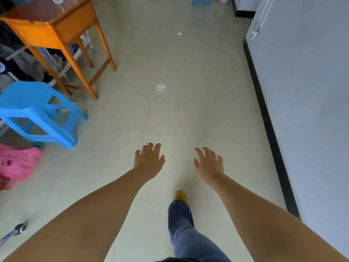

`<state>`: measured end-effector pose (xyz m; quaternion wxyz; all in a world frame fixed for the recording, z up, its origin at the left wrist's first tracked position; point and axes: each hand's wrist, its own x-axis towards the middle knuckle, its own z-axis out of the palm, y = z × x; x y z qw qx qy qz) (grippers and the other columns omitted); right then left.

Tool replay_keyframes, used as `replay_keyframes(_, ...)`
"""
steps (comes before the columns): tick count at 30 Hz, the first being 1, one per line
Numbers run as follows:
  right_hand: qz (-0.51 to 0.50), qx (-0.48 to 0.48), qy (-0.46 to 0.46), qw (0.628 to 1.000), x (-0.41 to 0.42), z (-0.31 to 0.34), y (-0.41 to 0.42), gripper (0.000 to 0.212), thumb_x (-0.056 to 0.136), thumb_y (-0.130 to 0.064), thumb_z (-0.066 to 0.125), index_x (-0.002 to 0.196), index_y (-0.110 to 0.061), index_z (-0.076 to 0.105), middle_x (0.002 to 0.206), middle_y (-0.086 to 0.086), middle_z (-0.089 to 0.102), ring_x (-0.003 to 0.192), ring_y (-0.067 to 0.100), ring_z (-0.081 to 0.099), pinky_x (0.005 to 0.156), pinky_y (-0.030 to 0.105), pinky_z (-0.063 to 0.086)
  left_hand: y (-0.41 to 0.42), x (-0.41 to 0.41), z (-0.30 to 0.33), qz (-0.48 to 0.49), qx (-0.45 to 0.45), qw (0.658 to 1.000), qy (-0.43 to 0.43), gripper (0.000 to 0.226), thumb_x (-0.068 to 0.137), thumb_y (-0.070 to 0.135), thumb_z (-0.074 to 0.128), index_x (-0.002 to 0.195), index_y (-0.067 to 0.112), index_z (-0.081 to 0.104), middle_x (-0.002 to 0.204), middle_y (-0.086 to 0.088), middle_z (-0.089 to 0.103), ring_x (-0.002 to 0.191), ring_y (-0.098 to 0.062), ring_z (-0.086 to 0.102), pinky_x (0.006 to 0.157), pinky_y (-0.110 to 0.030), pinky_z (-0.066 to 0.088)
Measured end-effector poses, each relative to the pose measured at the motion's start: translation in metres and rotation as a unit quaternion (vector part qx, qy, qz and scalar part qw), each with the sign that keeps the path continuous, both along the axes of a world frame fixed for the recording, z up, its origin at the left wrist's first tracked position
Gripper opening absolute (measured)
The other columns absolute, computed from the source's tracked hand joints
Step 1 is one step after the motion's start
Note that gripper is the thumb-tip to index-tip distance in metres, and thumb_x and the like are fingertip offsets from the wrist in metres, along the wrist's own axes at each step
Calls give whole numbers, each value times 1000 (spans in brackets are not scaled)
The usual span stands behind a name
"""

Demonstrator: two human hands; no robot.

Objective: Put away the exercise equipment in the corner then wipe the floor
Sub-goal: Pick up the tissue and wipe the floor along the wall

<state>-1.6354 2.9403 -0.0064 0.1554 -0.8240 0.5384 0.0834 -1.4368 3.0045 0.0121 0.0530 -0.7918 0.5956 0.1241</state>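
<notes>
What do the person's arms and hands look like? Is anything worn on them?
Both arms are bare right to the frame's edge: no sleeves show. The left hand and right hand wear no gloves, rings, watch or bracelets. Below are blue jeans and a yellow shoe.
</notes>
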Motion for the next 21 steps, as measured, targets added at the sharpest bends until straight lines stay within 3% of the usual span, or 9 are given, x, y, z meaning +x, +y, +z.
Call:
replay_keyframes(8, 35, 1, 42, 998, 67, 19, -179, 47, 101, -36, 27, 146, -25, 24, 152, 4, 27, 137, 24, 29, 112, 45, 24, -168, 87, 19, 41, -26, 999, 8, 48, 98, 36, 32, 142, 18, 27, 138, -7, 39, 125, -24, 41, 103, -38, 33)
replay_keyframes(15, 99, -8, 36, 994, 202, 18, -317, 46, 101, -36, 27, 145, -25, 26, 151, 4, 28, 136, 24, 31, 110, 44, 25, -275, 200, 9, 94, -15, 995, 9, 47, 98, 36, 32, 142, 19, 27, 139, -7, 38, 125, -24, 41, 102, -37, 34)
replay_keyframes(21, 66, -4, 35, 997, 312, 25, -441, 46, 101, -38, 27, 145, -26, 26, 152, 4, 27, 136, 24, 31, 110, 45, 25, -420, 309, 16, 42, -9, 999, -2, 48, 98, 39, 29, 142, 19, 25, 140, -7, 37, 124, -23, 42, 102, -37, 35)
